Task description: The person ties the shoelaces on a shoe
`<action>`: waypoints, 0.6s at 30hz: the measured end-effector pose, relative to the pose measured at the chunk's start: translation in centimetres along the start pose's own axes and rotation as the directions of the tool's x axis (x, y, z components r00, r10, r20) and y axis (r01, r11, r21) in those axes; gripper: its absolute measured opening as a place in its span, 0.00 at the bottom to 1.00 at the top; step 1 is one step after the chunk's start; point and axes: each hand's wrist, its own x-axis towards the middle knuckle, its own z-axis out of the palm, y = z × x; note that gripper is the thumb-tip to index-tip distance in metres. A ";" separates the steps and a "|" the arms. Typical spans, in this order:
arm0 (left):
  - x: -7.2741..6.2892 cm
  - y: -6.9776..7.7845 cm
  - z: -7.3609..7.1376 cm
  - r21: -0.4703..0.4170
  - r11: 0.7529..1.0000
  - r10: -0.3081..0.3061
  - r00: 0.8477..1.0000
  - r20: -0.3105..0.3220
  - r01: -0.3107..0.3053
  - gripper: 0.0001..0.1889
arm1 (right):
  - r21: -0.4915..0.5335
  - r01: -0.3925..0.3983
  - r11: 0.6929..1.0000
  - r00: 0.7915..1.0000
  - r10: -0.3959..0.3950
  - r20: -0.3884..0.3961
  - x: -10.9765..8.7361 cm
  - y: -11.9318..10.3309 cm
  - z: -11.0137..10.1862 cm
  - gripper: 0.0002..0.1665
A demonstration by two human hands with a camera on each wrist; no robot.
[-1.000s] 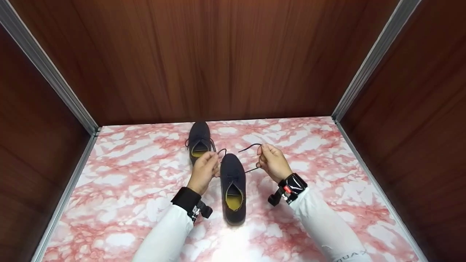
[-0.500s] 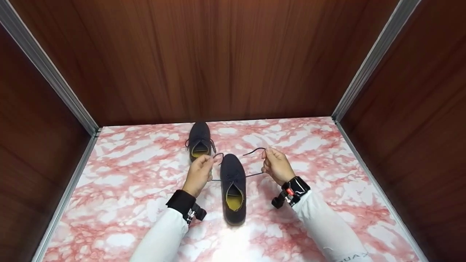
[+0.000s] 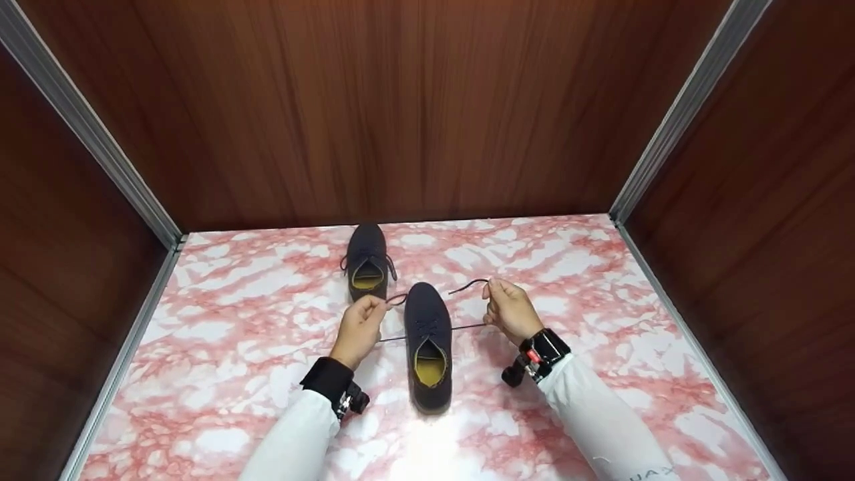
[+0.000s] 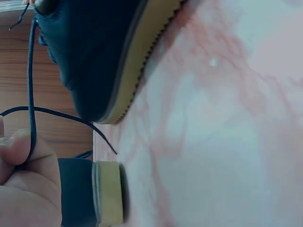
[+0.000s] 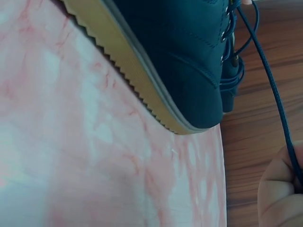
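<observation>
Closed in by a brown wooden wall (image 3: 401, 113) beyond the near shoe (image 3: 426, 314). Set out on a pink-and-white counter (image 3: 220, 347), stretching away on every side of the near shoe and so giving arm room at both flanks. As for the near shoe, standing upright on its sole with toe pointing away from the person and heel closest, probably to bring the lacing within equal reach from left and right. Note a far shoe (image 3: 367, 250), beyond and to the left of the near shoe, upright and pointing much the same way, seemingly set there to be out of the way.

Worked from the left of the near shoe by a left hand (image 3: 359, 327), raised above the counter, with fingers curled and closed in a pinch on the left lace (image 4: 31, 80). Matched to the right of the near shoe by a right hand (image 3: 511, 312), likewise lifted, with fingers curled closely on the right lace (image 5: 277, 94).

Held out sideways in nearly straight runs from the near shoe, likely to take up slack, and in opposite directions, presumably to balance the pull and not drag the near shoe over. Left with spare ends curving back toward the toe of the near shoe. Cannot tell of any knot there, too dark and small.
</observation>
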 end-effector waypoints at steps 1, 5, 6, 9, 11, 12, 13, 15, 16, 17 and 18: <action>0.0 -0.1 0.0 0.008 1.000 0.000 1.000 0.002 0.000 0.11 | -0.001 0.000 1.000 1.000 0.000 -0.001 0.0 0.1 -0.1 0.22; -0.2 -0.5 -0.1 0.043 0.999 -0.004 1.000 0.015 0.003 0.11 | -0.011 0.002 1.000 1.000 -0.002 0.000 0.1 0.5 -0.4 0.23; -0.2 -0.6 -0.1 0.048 0.999 -0.004 1.000 0.019 0.003 0.11 | -0.013 0.003 1.000 1.000 -0.003 0.001 0.1 0.5 -0.5 0.22; -0.2 -0.9 -0.2 0.061 0.998 -0.006 1.000 0.026 0.004 0.11 | -0.021 -0.003 1.000 1.000 0.003 -0.007 0.1 0.7 -0.7 0.22; -0.2 -1.1 -0.3 0.057 0.998 -0.008 1.000 0.029 0.007 0.11 | -0.027 -0.012 1.000 1.000 0.012 -0.013 0.1 0.7 -0.8 0.22; -0.2 -1.2 -0.3 0.057 0.998 -0.010 0.999 0.031 0.009 0.11 | -0.032 -0.015 0.999 1.000 0.015 -0.015 0.1 0.8 -0.8 0.22; -0.2 -1.2 -0.3 0.054 0.998 -0.014 0.999 0.031 0.012 0.11 | -0.037 -0.018 0.999 1.000 0.017 -0.017 0.0 0.8 -0.9 0.22; -0.3 -1.3 -0.4 0.047 0.999 -0.019 0.999 0.032 0.018 0.12 | -0.041 -0.020 0.999 1.000 0.019 -0.015 0.0 0.8 -1.0 0.23; -0.3 -1.4 -0.4 0.043 0.999 -0.022 0.999 0.032 0.021 0.12 | -0.041 -0.020 0.999 1.000 0.019 -0.011 -0.1 0.8 -1.0 0.23; -0.3 -1.4 -0.4 0.040 0.999 -0.025 0.999 0.031 0.024 0.12 | -0.039 -0.019 0.999 1.000 0.019 -0.009 -0.1 0.9 -1.0 0.23; -0.3 -1.4 -0.4 0.037 0.999 -0.031 0.999 0.031 0.030 0.13 | -0.037 -0.019 0.999 1.000 0.018 -0.008 -0.1 0.9 -0.9 0.23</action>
